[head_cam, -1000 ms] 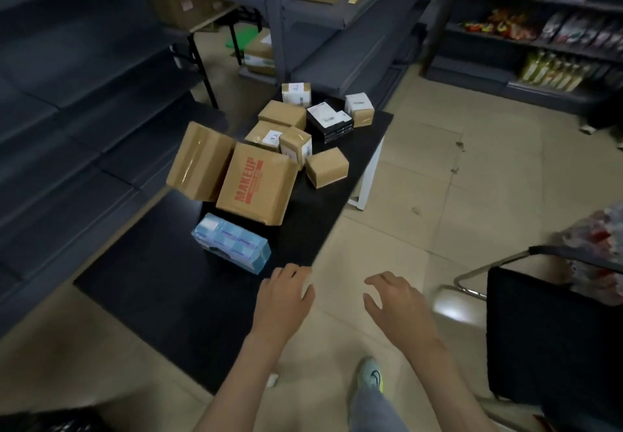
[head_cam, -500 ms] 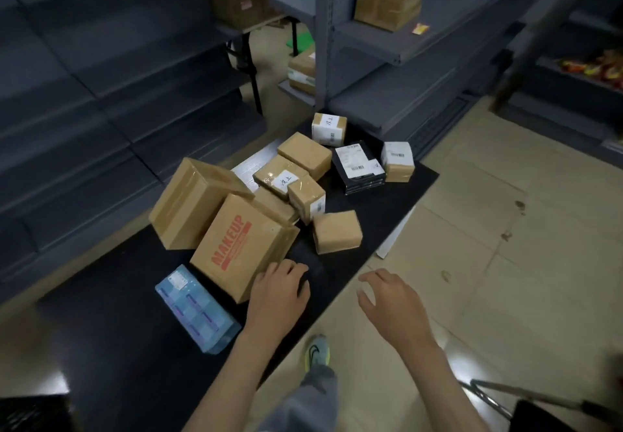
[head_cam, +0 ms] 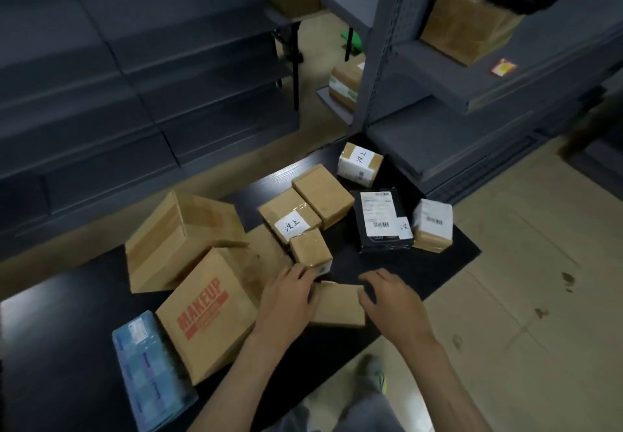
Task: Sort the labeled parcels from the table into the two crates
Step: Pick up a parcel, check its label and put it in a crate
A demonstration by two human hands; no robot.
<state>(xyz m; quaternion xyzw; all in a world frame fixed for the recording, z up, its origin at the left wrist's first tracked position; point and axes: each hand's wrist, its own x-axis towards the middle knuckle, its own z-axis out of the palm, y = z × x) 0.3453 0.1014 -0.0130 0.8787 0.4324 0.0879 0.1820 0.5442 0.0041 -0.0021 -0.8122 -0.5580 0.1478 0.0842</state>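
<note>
Several parcels lie on a black table (head_cam: 67,330). A small plain brown parcel (head_cam: 340,303) sits near the table's front edge. My left hand (head_cam: 290,296) holds its left end and my right hand (head_cam: 391,300) curls its fingers against its right end. Behind it are a taped small box (head_cam: 310,249), a brown box with a handwritten white label (head_cam: 290,222), a plain brown box (head_cam: 322,199), a white-labelled box (head_cam: 360,163), a black parcel (head_cam: 384,222) and a white-wrapped box (head_cam: 432,226). No crate is in view.
A MAKEUP carton (head_cam: 209,310), a large brown carton (head_cam: 178,239) and a blue pack (head_cam: 151,371) fill the table's left part. Grey shelving stands behind and at the right, one shelf bearing a brown box (head_cam: 465,23). Tiled floor lies to the right.
I have come closer to the table. Both hands moved forward from the table's edge and now close on the small plain brown parcel from either side.
</note>
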